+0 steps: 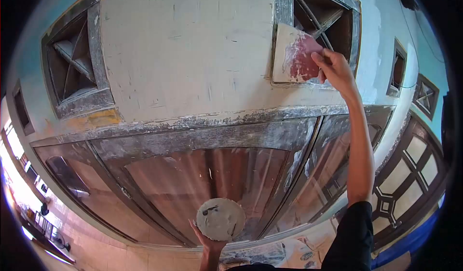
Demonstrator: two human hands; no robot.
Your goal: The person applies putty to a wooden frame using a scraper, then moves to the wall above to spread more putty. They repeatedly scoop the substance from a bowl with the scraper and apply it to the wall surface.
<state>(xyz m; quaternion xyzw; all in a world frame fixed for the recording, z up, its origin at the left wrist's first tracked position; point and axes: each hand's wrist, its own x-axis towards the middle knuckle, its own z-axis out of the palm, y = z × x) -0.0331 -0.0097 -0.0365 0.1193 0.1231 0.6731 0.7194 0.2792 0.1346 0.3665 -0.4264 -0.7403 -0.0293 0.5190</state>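
My right hand (334, 69) is raised high against the wall and grips a flat scraper (294, 55), its red blade smeared with pale putty. The blade lies flat on the grey frame of a square vent opening (324, 18). Low in the view, my left hand (208, 242) holds up a round plate (220, 219) coated with grey putty, fingers under its rim. The plate hangs in front of the window glass, well below the scraper.
A cream, patchy wall panel (188, 49) fills the middle, above a putty-streaked window frame (202, 131) with reflective panes. Another vent opening (74, 59) sits at the left. A dark patterned door (410, 174) stands at the right. Smaller vents (399, 68) continue rightward.
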